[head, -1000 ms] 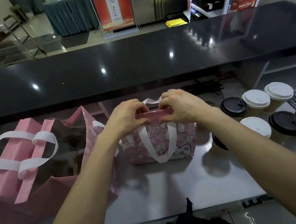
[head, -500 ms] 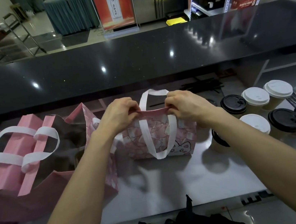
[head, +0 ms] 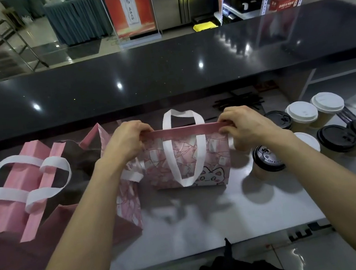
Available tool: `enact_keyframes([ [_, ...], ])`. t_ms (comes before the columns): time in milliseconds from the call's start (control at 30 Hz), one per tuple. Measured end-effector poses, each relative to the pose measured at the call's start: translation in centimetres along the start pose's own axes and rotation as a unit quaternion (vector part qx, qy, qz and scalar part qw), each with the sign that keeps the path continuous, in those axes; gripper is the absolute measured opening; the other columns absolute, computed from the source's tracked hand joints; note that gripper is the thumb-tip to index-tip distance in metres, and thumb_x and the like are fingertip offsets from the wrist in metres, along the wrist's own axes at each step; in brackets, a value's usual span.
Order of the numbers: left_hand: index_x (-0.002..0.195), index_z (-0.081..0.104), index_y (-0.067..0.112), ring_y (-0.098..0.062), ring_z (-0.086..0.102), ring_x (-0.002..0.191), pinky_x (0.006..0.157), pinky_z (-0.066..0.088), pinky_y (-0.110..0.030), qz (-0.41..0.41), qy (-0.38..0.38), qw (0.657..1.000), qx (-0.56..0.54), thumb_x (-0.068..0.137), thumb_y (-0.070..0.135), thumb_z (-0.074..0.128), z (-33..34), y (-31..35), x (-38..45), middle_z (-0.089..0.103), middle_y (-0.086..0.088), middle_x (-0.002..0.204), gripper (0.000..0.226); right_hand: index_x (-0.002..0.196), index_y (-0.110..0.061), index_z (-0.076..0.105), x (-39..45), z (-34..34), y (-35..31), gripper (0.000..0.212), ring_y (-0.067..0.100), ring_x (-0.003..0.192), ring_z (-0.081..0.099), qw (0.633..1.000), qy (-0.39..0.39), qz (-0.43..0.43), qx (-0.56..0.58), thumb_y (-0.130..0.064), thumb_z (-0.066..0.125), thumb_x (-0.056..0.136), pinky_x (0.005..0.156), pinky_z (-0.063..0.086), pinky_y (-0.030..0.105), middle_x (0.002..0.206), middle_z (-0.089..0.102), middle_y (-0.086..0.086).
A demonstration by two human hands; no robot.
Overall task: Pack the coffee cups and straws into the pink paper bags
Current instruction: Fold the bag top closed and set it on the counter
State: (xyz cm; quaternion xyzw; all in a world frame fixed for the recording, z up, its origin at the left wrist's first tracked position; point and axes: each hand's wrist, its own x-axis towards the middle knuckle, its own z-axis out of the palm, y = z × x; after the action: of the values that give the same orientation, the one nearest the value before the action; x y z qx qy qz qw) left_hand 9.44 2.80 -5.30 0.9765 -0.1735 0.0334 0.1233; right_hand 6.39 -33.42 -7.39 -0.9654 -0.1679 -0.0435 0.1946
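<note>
Both grips pinching the bag (head: 186, 156) rim: left hand (head: 126, 141) at left end, right hand (head: 243, 126) at right, pulling it taut. Bag standing mid-worktop (head: 206, 221), cups (head: 266, 161) just right. Paper's light, creases easily, so probably best holding by corners/handles w/o crushing.

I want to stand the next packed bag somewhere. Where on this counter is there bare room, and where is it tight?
Bare counter lies in front of the cat-print pink bag that both hands hold, running toward the near edge between the forearms. It is crowded to the right, where lidded coffee cups cluster, and to the left, where open pink bags lie.
</note>
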Motion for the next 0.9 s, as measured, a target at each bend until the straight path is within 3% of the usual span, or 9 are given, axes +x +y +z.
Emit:
enact_keyframes([
  [167,0.109,0.083,0.026,-0.022,0.063,0.105,0.089,0.056,-0.045,-0.017,0.056,0.998,0.017,0.089,-0.006,0.068,0.3,0.3,0.7,0.07,0.005,0.1,0.041,0.094,-0.026,0.075,-0.7,0.6,-1.4,0.004,0.017,0.089,0.059,1.0,0.005,0.026,-0.012,-0.027,0.076,0.097,0.083,0.052,0.04,0.086,0.059,-0.017],
  [267,0.139,0.071,0.023,-0.027,0.062,0.121,0.102,0.057,-0.049,-0.027,0.111,0.993,-0.02,0.093,-0.009,0.066,1.1,1.3,0.8,0.068,-0.002,0.125,0.055,0.09,-0.029,0.076,-2.0,0.9,-2.2,0.005,0.017,0.086,0.064,0.998,0.012,0.063,-0.001,-0.028,0.079,0.094,0.077,0.049,0.035,0.081,0.063,-0.017],
  [333,0.155,0.057,0.023,-0.026,0.062,0.125,0.105,0.055,-0.043,-0.042,0.124,0.99,-0.052,0.096,-0.006,0.068,1.2,2.0,0.5,0.058,-0.004,0.141,0.066,0.087,-0.03,0.078,-3.0,0.7,-3.0,0.005,0.012,0.079,0.065,0.995,0.016,0.092,0.02,-0.029,0.083,0.09,0.074,0.049,0.031,0.075,0.067,-0.017],
  [533,0.153,0.057,0.02,-0.017,0.062,0.12,0.104,0.054,-0.04,-0.085,0.148,0.977,-0.127,0.104,0.006,0.064,1.4,4.5,-2.9,0.059,-0.006,0.14,0.052,0.089,-0.027,0.086,-6.0,1.1,-7.2,0.015,0.002,0.073,0.07,0.985,0.068,0.11,0.116,-0.039,0.088,0.079,0.072,0.056,0.023,0.071,0.074,-0.015],
  [667,0.151,0.058,0.017,-0.012,0.058,0.118,0.103,0.043,-0.024,-0.112,0.143,0.971,-0.159,0.106,0.006,0.052,2.9,6.4,-6.5,0.061,-0.006,0.137,0.046,0.097,-0.027,0.082,-8.2,2.6,-8.5,0.043,0.001,0.08,0.071,0.977,0.041,0.073,0.198,-0.064,0.089,0.075,0.078,0.061,0.032,0.081,0.074,-0.016],
  [800,0.148,0.058,0.015,-0.019,0.062,0.124,0.115,0.051,-0.042,-0.159,0.139,0.952,-0.222,0.093,-0.008,0.048,5.8,6.9,-10.7,0.063,-0.006,0.136,0.06,0.105,-0.029,0.073,-11.6,5.2,-5.7,0.06,0.004,0.09,0.067,0.971,0.092,0.054,0.214,-0.078,0.083,0.071,0.081,0.059,0.036,0.095,0.066,-0.017],
  [900,0.15,0.053,0.025,-0.017,0.06,0.133,0.107,0.059,-0.043,-0.179,0.103,0.931,-0.302,0.085,0.01,0.061,8.7,7.1,-13.9,0.058,-0.002,0.145,0.068,0.139,-0.029,0.059,-13.1,7.9,-3.2,0.094,0.01,0.118,0.062,0.967,0.041,0.12,0.219,-0.082,0.084,0.065,0.099,0.058,0.044,0.129,0.059,-0.011],
])
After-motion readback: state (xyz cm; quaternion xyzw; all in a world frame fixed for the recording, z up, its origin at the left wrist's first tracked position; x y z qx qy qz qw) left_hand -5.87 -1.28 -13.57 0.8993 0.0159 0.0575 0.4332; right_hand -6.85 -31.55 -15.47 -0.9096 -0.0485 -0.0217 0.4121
